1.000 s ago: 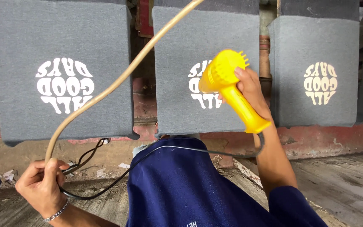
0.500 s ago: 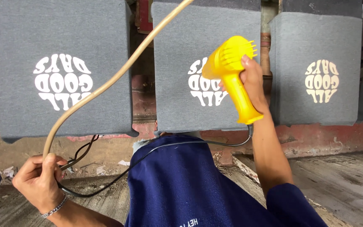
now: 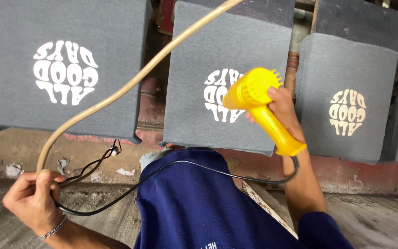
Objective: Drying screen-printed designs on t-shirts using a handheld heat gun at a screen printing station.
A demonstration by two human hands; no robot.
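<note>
My right hand (image 3: 285,109) grips a yellow heat gun (image 3: 260,103) by its handle, its nozzle aimed at the white print on the middle grey fabric panel (image 3: 199,50). A black cord (image 3: 180,165) runs from the handle's base across my dark blue clothing (image 3: 199,203) to my left hand (image 3: 31,200). That hand is closed around the black cord together with a thick tan hose (image 3: 130,83) that arcs up and to the right, out of the top of the view.
Three grey fabric panels with round white or cream prints hang on boards in a row: left (image 3: 24,106), middle, right (image 3: 346,74). Below them are a worn red ledge (image 3: 369,177), scraps of paper (image 3: 125,171) and rough grey floor (image 3: 374,221).
My right hand has swung the yellow heat gun leftward and slightly down, closer to the middle panel's print. My left hand keeps its hold on cord and hose, nearly still.
</note>
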